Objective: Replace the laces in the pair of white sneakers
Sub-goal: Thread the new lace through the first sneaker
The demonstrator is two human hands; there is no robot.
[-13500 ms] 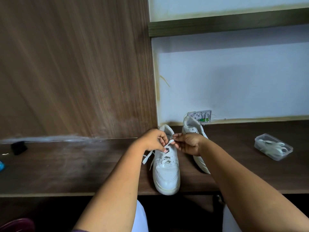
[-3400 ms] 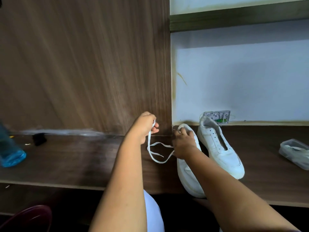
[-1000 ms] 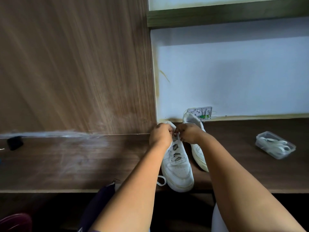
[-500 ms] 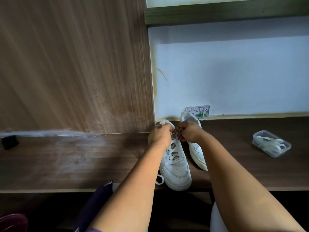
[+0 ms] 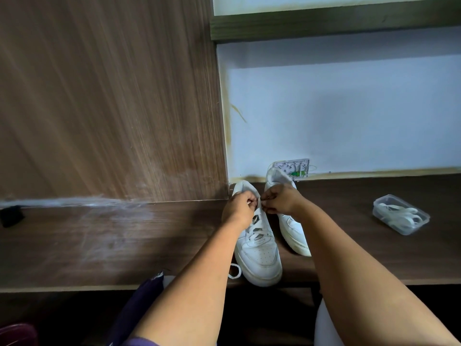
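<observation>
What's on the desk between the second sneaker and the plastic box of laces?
Nothing: in the head view, only bare desk separates the second sneaker from the plastic box.

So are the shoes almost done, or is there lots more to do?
Not nearly done. The near sneaker has lace crossing its lower eyelets, and the left hand and right hand are pinching that lace at the top eyelets. The far sneaker, as far as it shows, looks unlaced. More laces wait in the clear plastic box on the desk. One loose lace end lies beside the near toe.
</observation>
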